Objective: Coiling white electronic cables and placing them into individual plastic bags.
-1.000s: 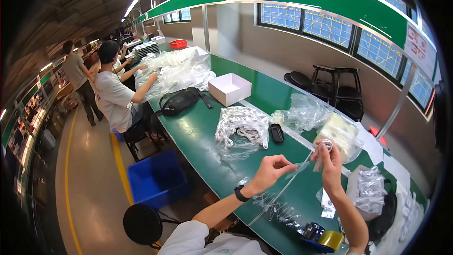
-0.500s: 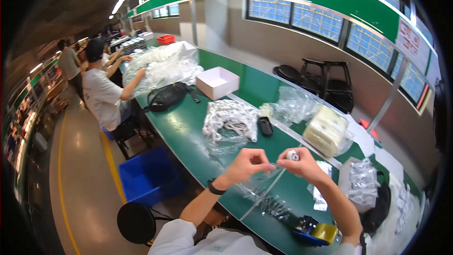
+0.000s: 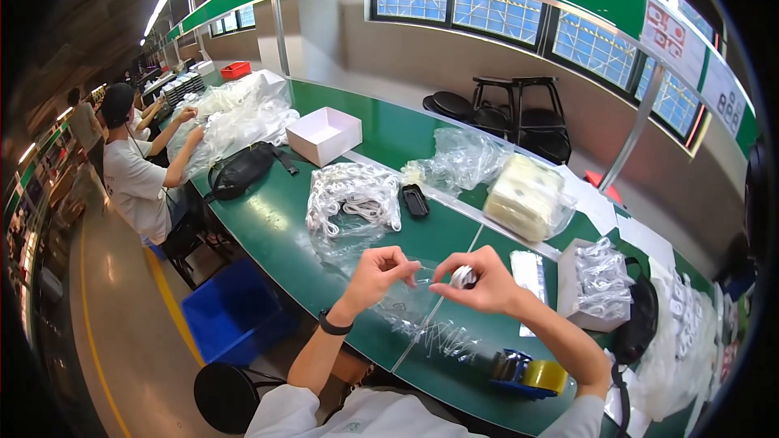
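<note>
Over the near edge of the green table, my left hand (image 3: 375,277) is pinched, thumb against forefinger. Whatever thin thing it may hold is too small to make out. Just right of it, my right hand (image 3: 485,282) is closed round a small white coiled cable (image 3: 463,276), with its thumb and forefinger pointing at the left fingertips. Below both hands lie loose thin wire ties (image 3: 450,339) on the tabletop. Beyond the left hand, a heap of white cables (image 3: 349,195) rests on clear plastic, and a small black tray (image 3: 415,200) is beside it.
A tape dispenser (image 3: 531,375) with yellow tape sits near my right forearm. An open box (image 3: 568,284) holds bagged white items. Farther back are a cream stack of bags (image 3: 526,199), clear plastic (image 3: 466,158) and a white box (image 3: 324,136). A co-worker (image 3: 134,170) sits far left.
My view has swung right, so the table's things sit farther left. My hands have drawn slightly apart, and the right hand has turned while keeping the white coil.
</note>
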Available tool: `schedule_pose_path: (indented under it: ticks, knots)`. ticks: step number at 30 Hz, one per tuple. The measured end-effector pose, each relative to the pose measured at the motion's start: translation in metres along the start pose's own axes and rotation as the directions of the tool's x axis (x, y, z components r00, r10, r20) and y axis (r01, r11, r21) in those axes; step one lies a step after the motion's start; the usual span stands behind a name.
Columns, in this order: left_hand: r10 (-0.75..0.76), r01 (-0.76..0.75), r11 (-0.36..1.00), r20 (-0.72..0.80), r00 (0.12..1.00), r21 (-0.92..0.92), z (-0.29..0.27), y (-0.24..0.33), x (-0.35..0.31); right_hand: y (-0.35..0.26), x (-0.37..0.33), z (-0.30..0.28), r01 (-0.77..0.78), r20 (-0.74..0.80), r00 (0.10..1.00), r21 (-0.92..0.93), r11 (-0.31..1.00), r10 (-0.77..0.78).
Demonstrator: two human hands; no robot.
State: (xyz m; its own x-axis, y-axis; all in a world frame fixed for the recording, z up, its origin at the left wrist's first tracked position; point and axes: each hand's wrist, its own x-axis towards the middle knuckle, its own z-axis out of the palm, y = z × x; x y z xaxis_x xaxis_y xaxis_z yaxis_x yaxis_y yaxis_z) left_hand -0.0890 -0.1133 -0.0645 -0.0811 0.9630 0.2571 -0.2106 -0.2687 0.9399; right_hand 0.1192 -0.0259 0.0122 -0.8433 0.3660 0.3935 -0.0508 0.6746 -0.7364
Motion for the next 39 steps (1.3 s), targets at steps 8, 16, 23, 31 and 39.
schedule_pose_path:
  ticks: [8,16,23,31,39]
  knots:
    - [0.001,0.001,0.997,-0.025,1.0,0.08,0.007,-0.001,-0.008,0.0,0.002,0.015,-0.17,0.112,0.977,-0.088,0.981,0.18]
    - [-0.018,0.024,0.991,-0.041,0.999,0.131,0.006,-0.001,-0.018,-0.01,0.006,0.017,-0.387,0.334,0.875,0.047,0.921,0.35]
    - [0.019,0.023,0.973,-0.177,0.984,0.231,0.022,0.002,-0.02,0.003,0.003,0.029,-0.443,0.364,0.844,0.058,0.894,0.395]
    - [-0.146,0.137,0.985,0.09,0.985,0.102,0.01,-0.016,-0.013,0.019,-0.007,0.034,-0.256,0.077,0.965,0.096,0.962,0.25]
    - [-0.172,0.222,0.975,0.578,0.797,-0.015,0.016,-0.014,-0.01,0.005,-0.012,0.013,0.129,0.241,0.969,-0.315,0.94,-0.052]
